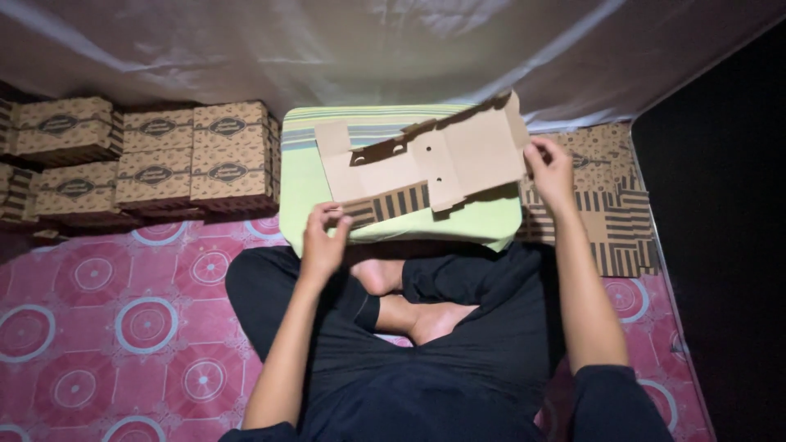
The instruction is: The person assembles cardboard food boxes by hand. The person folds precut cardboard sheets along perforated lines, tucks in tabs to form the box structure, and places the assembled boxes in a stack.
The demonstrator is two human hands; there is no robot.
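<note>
A flat, unfolded brown cardboard box blank [426, 160] with a dark striped flap lies over a light green cushion [491, 219] in front of my crossed legs. My left hand [324, 241] pinches the striped flap at the blank's near left corner. At the blank's right edge, my right hand [550, 170] grips the raised side panel, which tilts up. Both hands hold the same blank.
Several folded brown printed boxes [155, 164] are stacked at the left against a white sheet. A pile of flat striped box blanks [618, 221] lies at the right. The floor mat [123, 327] is pink with circle patterns. Dark space runs along the right side.
</note>
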